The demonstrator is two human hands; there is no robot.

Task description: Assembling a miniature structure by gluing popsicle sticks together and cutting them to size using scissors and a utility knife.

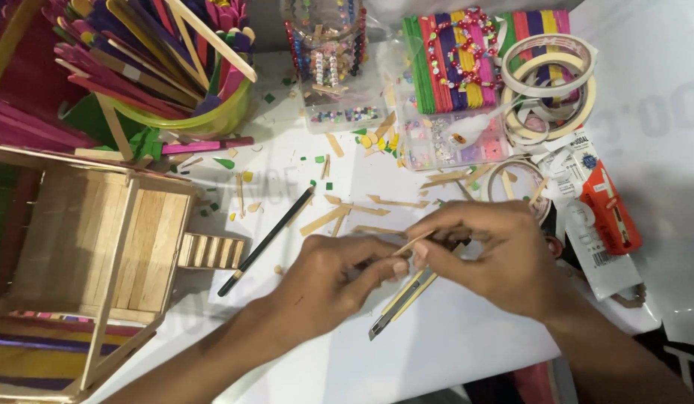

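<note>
Between the two hands, low over the white tabletop (467, 344), a thin pale wooden craft stick (413, 242) is pinched at both ends. Its long axis runs from lower left up to the right, from the left hand (328, 280) to the right hand (489, 251). Left fingers (384, 271) clench its lower end; right fingers (429, 224) grasp the upper end, and the right hand also holds a yellow and grey utility knife (403, 299), whose body slants down to the left beneath the stick. Both hands are equally near.

Right of the right hand lies a flat white printed card package bearing a red-orange tube-shaped item (613, 209). Beyond it sit cream rolls of tape (553, 90). A black pencil (268, 239) lies aslant, left of the hands.
</note>
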